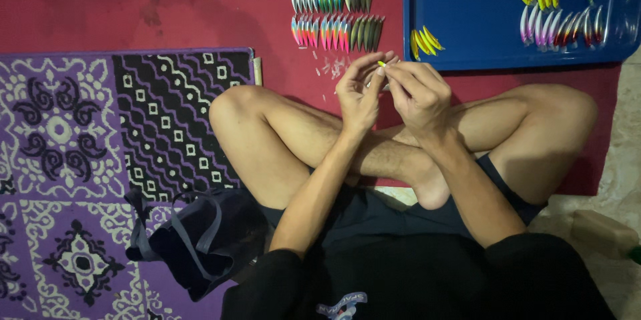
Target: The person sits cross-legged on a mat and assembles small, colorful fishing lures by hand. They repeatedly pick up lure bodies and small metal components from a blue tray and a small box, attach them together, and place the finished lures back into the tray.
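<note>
Person is sitting cross-legged on the floor, dark bag (200, 240) lying nearest beside the left thigh on the purple patterned mat (67, 160). Above the crossed legs both hands are meeting: left hand (359, 96) and right hand (417, 93) are each pressing fingertips together in a pinching grip on a small yellow-green lure piece (381, 64), held in the air just over the red carpet (167, 6). The piece is mostly hidden by the fingers, so its shape is hard to tell. Risk, as a judgement: the piece is tiny and the grip is fingertip-only, so it is likely slipping out if either hand eases off, dropping among the pale scraps (332, 66) just beyond and getting lost there. Further out, rows of finished coloured lures (330, 16) are lying close-packed on the carpet; a dropped piece or a sweeping wrist could be knocking them out of line. Farthest right, the blue tray (467, 33) is carrying more lures (557, 26), near enough for a knee or elbow shift to be jolting it.
</note>
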